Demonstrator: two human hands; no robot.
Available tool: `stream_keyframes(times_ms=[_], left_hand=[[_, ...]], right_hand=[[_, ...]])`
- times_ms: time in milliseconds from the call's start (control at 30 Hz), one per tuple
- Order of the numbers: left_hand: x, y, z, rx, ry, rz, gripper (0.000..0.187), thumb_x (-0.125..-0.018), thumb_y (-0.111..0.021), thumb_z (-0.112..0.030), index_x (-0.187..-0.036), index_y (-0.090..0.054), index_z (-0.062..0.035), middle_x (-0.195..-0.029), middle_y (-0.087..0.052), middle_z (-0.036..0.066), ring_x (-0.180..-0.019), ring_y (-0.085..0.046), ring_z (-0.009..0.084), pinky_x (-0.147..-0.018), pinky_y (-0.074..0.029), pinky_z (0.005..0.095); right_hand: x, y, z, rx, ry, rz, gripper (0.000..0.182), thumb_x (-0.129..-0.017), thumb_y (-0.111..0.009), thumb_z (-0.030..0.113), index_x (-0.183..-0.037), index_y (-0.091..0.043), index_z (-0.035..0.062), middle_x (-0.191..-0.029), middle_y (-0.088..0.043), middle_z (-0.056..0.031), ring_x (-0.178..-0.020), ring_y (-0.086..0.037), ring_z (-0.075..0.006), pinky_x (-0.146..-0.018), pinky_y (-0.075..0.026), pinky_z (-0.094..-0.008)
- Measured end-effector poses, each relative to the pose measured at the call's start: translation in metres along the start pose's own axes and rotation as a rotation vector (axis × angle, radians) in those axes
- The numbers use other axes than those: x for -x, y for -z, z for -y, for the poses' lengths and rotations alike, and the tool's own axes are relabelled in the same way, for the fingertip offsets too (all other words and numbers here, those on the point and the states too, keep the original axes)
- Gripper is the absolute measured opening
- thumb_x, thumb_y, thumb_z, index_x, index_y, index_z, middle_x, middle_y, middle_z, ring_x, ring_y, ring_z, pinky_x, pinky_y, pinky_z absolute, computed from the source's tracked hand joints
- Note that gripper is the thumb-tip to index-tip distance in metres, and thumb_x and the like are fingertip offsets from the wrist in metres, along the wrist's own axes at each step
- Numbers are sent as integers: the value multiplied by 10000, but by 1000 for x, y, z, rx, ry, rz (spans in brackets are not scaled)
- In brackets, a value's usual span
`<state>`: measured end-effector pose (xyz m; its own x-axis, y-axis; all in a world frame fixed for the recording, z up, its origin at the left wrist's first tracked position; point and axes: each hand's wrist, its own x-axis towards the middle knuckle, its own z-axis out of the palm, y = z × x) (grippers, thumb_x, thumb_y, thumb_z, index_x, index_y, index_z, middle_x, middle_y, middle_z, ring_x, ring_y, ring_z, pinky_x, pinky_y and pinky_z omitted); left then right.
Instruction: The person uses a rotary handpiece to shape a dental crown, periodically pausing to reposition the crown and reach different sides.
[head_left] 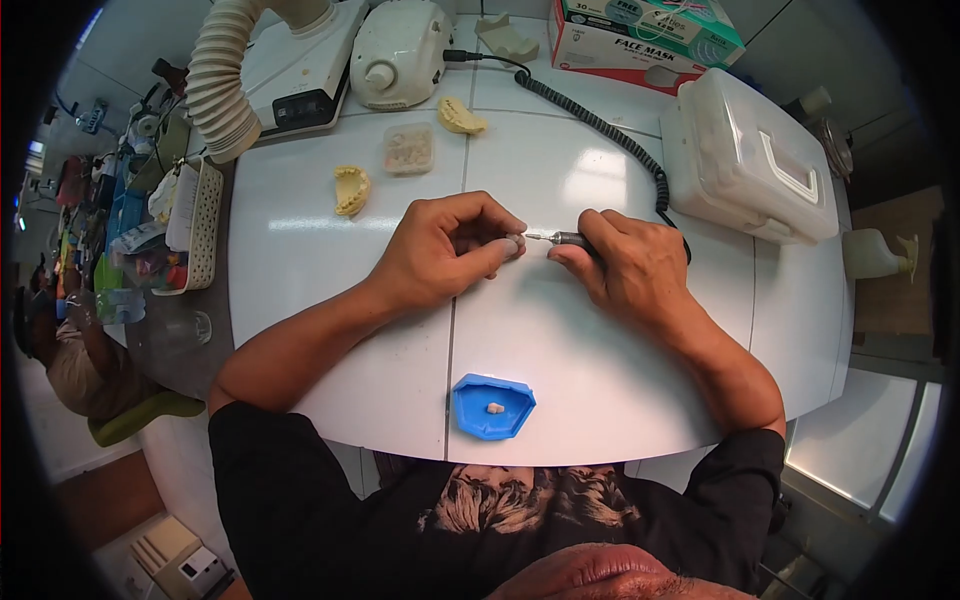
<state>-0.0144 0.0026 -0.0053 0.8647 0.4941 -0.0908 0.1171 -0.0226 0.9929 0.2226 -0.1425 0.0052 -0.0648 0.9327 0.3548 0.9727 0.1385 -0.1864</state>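
The left hand (pixel 445 250) pinches a small piece (pixel 516 243); the right hand (pixel 635 260) grips the handpiece (pixel 573 240), both over the bench (pixel 620 400). The piece lies left of the right hand, its own axis unclear. The handpiece's long axis runs crosswise, bit (pixel 538 237) pointing left at the piece, contact uncertain.

- A white tiled worktop (pixel 640 400) spread beneath the grip.
- A bright light reflection (pixel 597 177) lay just beyond it, slightly right.
- A grey side counter (pixel 165 345) ran left of the grip.
- A green chair (pixel 150 418) stood farther left, nearer the wearer.
- A pale wall (pixel 840 50) rose beyond, rightward.
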Motion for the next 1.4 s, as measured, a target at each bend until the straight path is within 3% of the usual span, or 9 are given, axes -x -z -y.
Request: stream_keyframes(times_ms=[400,667,833,1033,1167,1400], left_hand=[[-3,2,3,-17,-60,0,158,-1023,-768,-16,-1163,-701,10,-1062,-763,74,-957,-755,115,-827,-605,250],[-2,-1,2,15,-86,-11,241,-1032,-747,-20,-1268,-715,12,-1113,-796,96,-1040,-783,134,-810,-638,268],[-3,-1,7,-33,-110,-7,217,-1008,-791,-36,-1218,-759,6,-1063,-799,58,-944,-746,82,-837,-596,243],[0,-3,-1,-170,-74,-5,204,-999,-801,-36,-1194,-759,2,-1049,-803,53,-960,-750,90,-863,-607,256],[-1,-3,4,-80,-129,-1,186,-982,-807,-16,-1160,-753,-1,-1043,-803,64,-975,-760,100,-891,-617,267],[1,-1,-4,-153,-109,12,188,-953,-820,-13,-1127,-749,-8,-1050,-803,58,-957,-759,104,-819,-608,257]], right_hand=[[-1,3,2,11,-15,28,496,-1050,-722,538,-852,-680,86,-726,-709,-86,-577,-693,-328,-519,-520,-450],[1,4,4,-8,-21,20,475,-1044,-742,516,-853,-672,86,-727,-706,-90,-562,-680,-335,-524,-524,-450],[6,1,3,-21,5,-8,467,-1041,-747,512,-858,-670,89,-719,-698,-94,-563,-671,-337,-522,-507,-453],[7,1,3,-25,3,-4,471,-1023,-766,516,-850,-662,90,-703,-681,-87,-559,-668,-322,-516,-496,-444],[4,4,2,-15,34,-4,477,-1007,-785,520,-839,-656,93,-686,-659,-79,-537,-651,-307,-499,-482,-422],[7,5,4,-14,57,19,489,-975,-822,523,-821,-638,97,-654,-615,-62,-504,-617,-284,-480,-460,-404]])
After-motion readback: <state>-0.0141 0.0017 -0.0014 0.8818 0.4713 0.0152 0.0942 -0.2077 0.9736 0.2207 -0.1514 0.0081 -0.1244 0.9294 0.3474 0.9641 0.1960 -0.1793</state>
